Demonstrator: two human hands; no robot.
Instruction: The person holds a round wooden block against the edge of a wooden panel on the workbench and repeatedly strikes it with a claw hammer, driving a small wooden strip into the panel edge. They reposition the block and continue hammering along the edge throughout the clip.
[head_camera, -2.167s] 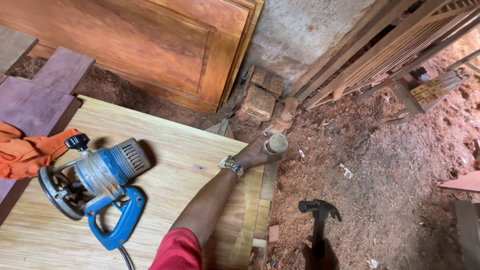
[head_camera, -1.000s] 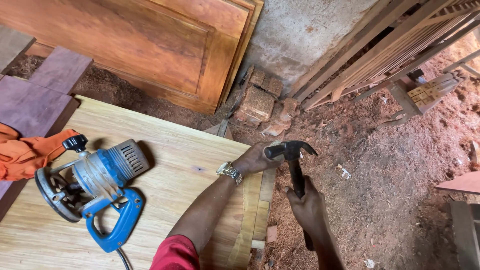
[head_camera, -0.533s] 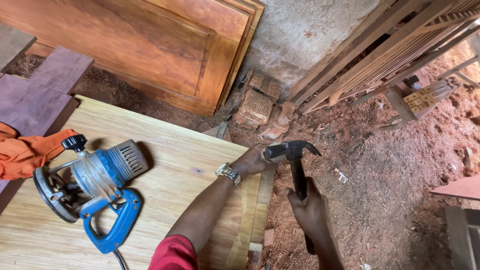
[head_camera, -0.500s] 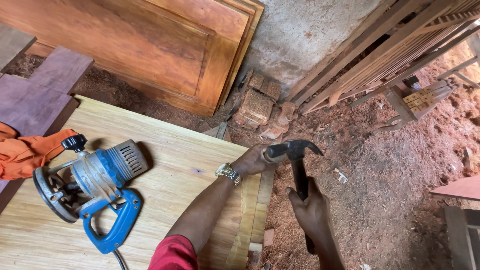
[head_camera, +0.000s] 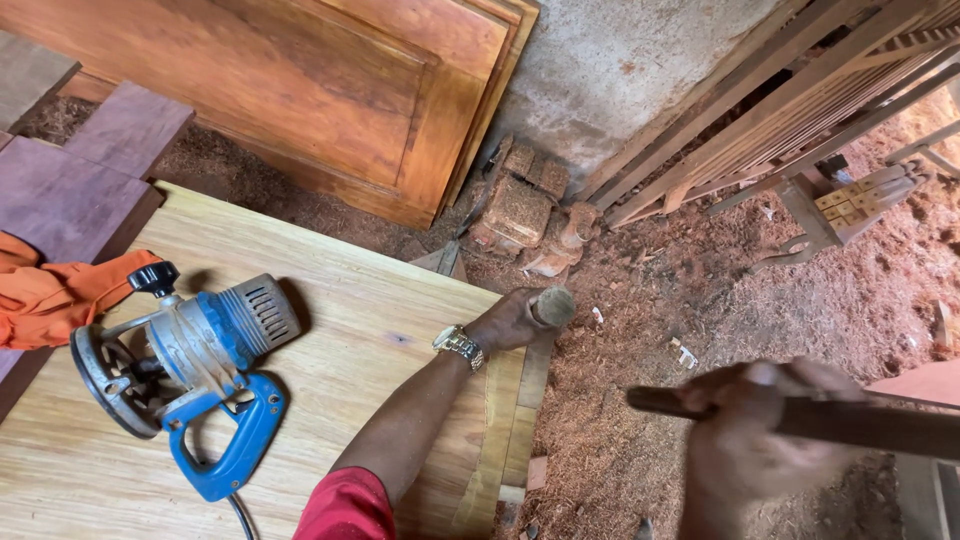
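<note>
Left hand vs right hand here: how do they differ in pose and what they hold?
The left hand rests at the pale plywood sheet's edge, gripping a short round wooden peg; the right hand is raised off the sheet, motion-blurred, gripping a dark wooden hammer handle. The left wrist wears a metal watch; the right shows none. Both are closed.

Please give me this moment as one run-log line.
left hand: grips peg at board edge | right hand: holds hammer handle, raised, blurred | router: lying on board

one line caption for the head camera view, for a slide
Left hand steadies a round wooden peg at the plywood sheet edge; right hand holds a hammer handle.
</note>
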